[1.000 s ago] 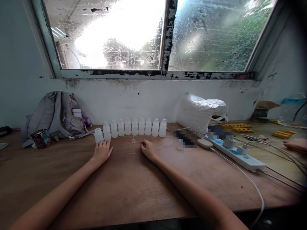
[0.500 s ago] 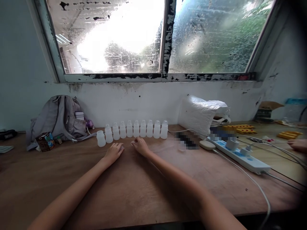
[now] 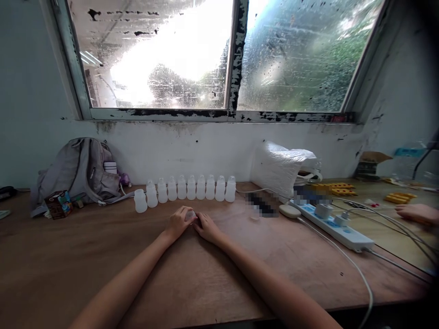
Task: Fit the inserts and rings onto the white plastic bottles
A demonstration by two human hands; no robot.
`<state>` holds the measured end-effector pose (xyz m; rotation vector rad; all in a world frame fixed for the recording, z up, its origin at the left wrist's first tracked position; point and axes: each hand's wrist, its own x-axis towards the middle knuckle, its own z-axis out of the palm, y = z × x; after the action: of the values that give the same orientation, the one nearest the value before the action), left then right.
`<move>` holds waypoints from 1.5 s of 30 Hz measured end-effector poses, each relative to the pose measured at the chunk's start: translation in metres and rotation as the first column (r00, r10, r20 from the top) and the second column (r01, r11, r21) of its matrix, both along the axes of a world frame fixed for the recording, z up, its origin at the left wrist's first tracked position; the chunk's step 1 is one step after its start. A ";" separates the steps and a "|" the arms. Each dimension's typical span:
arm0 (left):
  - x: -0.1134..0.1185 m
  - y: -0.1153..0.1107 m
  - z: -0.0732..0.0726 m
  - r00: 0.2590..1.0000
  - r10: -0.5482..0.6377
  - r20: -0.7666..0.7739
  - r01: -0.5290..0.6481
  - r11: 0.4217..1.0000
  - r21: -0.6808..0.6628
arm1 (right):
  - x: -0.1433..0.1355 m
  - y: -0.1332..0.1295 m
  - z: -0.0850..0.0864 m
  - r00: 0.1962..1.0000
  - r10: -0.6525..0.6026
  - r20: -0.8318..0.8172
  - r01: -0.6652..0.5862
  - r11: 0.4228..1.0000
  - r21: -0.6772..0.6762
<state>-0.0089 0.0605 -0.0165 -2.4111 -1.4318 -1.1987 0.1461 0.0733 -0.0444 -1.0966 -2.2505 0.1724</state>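
Frosted white baby bottles (image 3: 191, 189) stand upright in a row, most with a clear domed top. The leftmost bottle (image 3: 140, 202) is shorter, wide-mouthed and shows no dome. In front of the row, my left hand (image 3: 178, 222) is closed around a small translucent cap (image 3: 190, 215), low over the table. My right hand (image 3: 207, 227) meets it from the right, fingers bent together at the cap's edge. Whatever is between those fingertips is hidden.
A grey backpack (image 3: 85, 171) and a small carton (image 3: 59, 204) are at left. To the right are a silvery bag (image 3: 279, 169), a white power strip (image 3: 332, 226) with cables, and yellow blocks (image 3: 399, 198). Another person's hand (image 3: 416, 212) is at far right.
My hands were apart before; now they meet, the left having moved right with the cap. The right came slightly nearer, away from the bottles. The other person's hand moved left in view.
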 end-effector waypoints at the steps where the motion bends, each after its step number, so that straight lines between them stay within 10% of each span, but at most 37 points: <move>1: 0.000 0.000 -0.002 1.000 -0.002 -0.030 0.002 1.000 -0.002 | 0.000 0.000 0.000 1.000 0.006 -0.002 -0.006 1.000 0.006; 17: -0.004 0.001 -0.009 0.967 0.065 -0.246 -0.097 0.988 -0.120 | -0.001 -0.009 0.008 0.997 0.003 0.072 -0.007 0.998 0.057; 26: -0.013 -0.007 -0.011 0.970 -0.190 -0.154 0.146 0.954 -0.261 | -0.001 -0.009 0.007 0.995 0.007 0.099 -0.014 0.997 0.072; 35: -0.012 -0.009 -0.003 0.998 -0.044 -0.045 0.038 0.990 -0.138 | -0.001 -0.008 0.008 0.995 0.018 0.097 -0.023 0.999 0.049; 40: -0.009 -0.014 0.002 0.974 -0.082 0.210 0.116 0.981 -0.158 | 0.000 -0.015 0.014 0.991 0.131 0.024 -0.133 0.986 0.099; 45: 0.000 -0.014 -0.003 0.801 -0.003 0.598 0.283 0.883 -0.374 | -0.004 -0.019 0.017 0.996 0.049 -0.078 -0.042 0.995 0.092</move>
<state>-0.0092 0.0469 -0.0198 -2.6009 -1.8861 -1.9840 0.1417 0.0547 -0.0275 -0.9743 -2.1906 0.1300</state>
